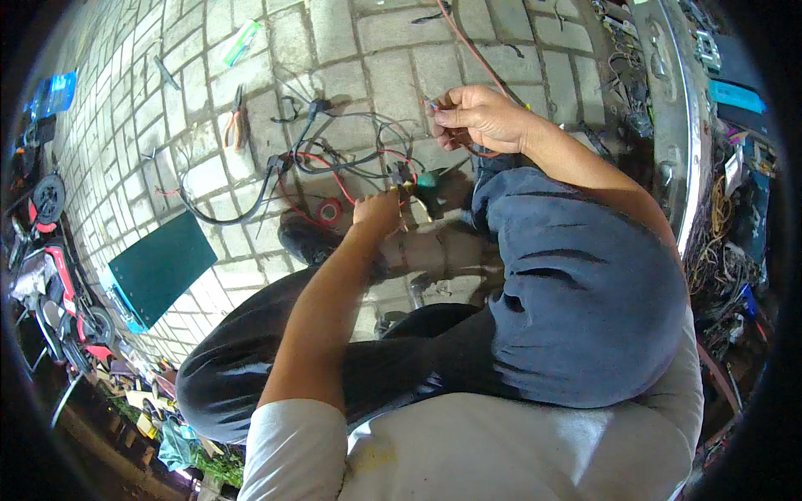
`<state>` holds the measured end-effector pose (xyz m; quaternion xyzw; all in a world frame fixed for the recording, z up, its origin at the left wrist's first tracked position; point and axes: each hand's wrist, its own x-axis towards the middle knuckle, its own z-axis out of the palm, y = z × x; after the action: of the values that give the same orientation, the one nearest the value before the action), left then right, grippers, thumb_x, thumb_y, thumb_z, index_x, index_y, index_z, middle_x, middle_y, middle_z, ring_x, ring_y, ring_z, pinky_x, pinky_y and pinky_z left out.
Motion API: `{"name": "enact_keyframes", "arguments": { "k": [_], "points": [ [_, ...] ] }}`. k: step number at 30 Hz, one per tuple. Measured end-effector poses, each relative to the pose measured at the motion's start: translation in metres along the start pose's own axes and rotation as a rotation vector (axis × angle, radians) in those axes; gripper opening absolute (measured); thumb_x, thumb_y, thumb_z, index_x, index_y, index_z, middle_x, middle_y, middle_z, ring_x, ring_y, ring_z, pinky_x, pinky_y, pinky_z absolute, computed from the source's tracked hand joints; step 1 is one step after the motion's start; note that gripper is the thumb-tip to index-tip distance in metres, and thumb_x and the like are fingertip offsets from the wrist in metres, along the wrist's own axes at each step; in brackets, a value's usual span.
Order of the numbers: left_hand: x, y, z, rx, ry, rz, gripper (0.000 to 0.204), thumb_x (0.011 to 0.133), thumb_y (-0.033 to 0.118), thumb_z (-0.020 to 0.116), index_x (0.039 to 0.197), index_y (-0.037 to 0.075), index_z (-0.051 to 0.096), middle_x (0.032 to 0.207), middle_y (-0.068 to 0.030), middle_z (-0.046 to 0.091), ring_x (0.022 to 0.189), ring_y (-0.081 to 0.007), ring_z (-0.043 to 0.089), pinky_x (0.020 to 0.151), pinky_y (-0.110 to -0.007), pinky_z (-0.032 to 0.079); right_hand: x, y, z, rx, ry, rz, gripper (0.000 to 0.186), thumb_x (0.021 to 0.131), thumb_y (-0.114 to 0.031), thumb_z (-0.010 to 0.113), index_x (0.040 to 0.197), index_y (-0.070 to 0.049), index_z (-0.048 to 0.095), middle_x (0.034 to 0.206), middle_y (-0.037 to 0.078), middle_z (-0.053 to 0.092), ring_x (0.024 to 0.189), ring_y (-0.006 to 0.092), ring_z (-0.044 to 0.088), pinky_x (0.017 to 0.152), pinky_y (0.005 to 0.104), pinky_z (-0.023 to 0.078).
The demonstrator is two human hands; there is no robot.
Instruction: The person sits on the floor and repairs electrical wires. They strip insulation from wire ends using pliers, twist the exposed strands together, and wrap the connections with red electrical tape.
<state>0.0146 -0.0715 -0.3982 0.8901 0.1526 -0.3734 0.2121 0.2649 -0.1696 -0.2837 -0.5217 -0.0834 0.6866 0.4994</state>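
My right hand is raised over the paving, thumb and fingers pinched on the end of a thin red wire. Lower and to the left, my left hand is closed at a pair of pliers with yellowish handles spread apart; its grip is partly hidden. Beside the pliers lies a tool with a green handle. Black cables with plugs lie tangled with red wire just beyond my left hand. A red roll of tape rests by my left foot.
Orange-handled pliers and a green-and-white packet lie farther off on the paving. A dark green box stands at left. Along the right runs a metal-edged ledge with scrap and wires beyond. Motorbikes stand at far left.
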Motion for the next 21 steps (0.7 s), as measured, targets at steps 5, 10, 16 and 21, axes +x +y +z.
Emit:
{"name": "enact_keyframes", "arguments": {
  "k": [5,10,16,21],
  "points": [
    [-0.002,0.008,-0.015,-0.283,0.046,-0.011,0.035,0.086,0.03,0.057,0.113,0.009,0.056,0.09,-0.0223,0.065,0.089,-0.0399,0.062,0.074,-0.048,0.048,-0.006,-0.006,-0.005,0.02,-0.101,-0.085,0.016,0.09,-0.015,0.061,0.099,-0.003,0.055,0.08,0.003,0.056,0.068,0.0115,0.056,0.063,0.026,0.047],
    [-0.035,-0.009,-0.142,-0.633,0.421,0.196,0.029,0.092,0.029,0.054,0.112,0.01,0.061,0.076,-0.0132,0.062,0.07,-0.0201,0.06,0.066,-0.035,0.047,-0.036,-0.054,0.022,0.112,-0.246,-0.18,0.024,0.092,-0.014,0.056,0.11,0.001,0.058,0.085,0.004,0.058,0.071,0.0115,0.053,0.064,0.0239,0.043],
    [-0.194,-0.009,-0.29,-1.347,0.441,0.192,0.044,0.09,0.006,0.053,0.129,-0.008,0.04,0.082,-0.0103,0.06,0.062,-0.0133,0.05,0.059,-0.025,0.042,-0.104,-0.136,0.085,-0.04,-0.368,-0.344,0.024,0.092,-0.012,0.058,0.112,0.0,0.06,0.092,0.009,0.065,0.083,0.0163,0.064,0.074,0.0323,0.053],
    [-0.284,0.033,-0.31,-1.325,0.647,0.441,0.061,0.084,0.002,0.061,0.14,0.005,0.035,0.086,-0.0006,0.051,0.064,-0.007,0.045,0.056,-0.019,0.039,-0.153,-0.172,0.179,-0.269,-0.179,-0.47,0.016,0.086,-0.011,0.066,0.096,0.002,0.066,0.077,0.009,0.066,0.066,0.0144,0.065,0.058,0.026,0.053]
  ]
}}
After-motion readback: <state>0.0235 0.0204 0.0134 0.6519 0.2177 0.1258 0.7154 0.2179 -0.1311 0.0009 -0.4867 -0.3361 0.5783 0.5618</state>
